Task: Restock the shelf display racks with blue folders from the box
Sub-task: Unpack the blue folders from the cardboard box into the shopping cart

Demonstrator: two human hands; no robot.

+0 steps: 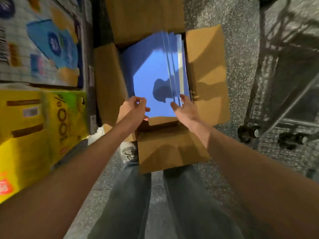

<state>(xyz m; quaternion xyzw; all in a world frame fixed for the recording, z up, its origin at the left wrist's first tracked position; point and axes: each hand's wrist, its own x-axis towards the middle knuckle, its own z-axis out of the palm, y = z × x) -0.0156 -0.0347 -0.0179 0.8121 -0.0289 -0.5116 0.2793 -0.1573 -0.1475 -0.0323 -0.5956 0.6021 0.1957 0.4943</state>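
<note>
left grip: curled, near edge of blue folders, hold unclear | right grip: released, right edge

A person in jeans stands over an open cardboard box on the speckled floor, with blue folders stacked inside. The left grip curls its fingers at the top folder's near left corner. The right grip, fingers spread, meets the stack's near right edge. A yellow carton sits to the left and a wheeled metal cart to the right.

Two hands, one cardboard box, one blue folder stack
</note>
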